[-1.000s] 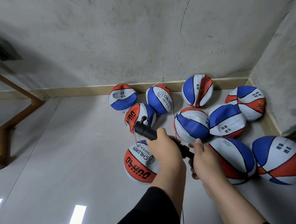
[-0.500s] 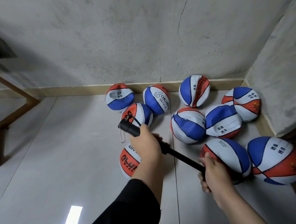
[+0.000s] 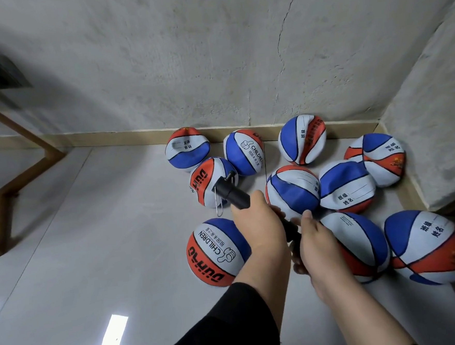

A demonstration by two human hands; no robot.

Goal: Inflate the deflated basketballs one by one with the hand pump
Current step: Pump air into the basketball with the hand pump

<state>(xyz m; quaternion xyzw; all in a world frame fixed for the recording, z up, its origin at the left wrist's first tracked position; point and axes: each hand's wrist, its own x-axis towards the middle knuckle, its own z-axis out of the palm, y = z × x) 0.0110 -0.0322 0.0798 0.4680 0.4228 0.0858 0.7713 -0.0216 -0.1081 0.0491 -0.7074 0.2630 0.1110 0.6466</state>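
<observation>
Both forearms reach forward from the lower edge, the left one in a black sleeve and the right one bare, the left hand [image 3: 259, 224] curled round the pump barrel [image 3: 232, 195] and the right hand [image 3: 317, 242] just beside it, curled round the pump's rear end

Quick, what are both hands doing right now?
Left hand: closed, gripping the black pump by its barrel.
Right hand: closed, holding the pump's handle end, pushed in near the left hand.
</observation>
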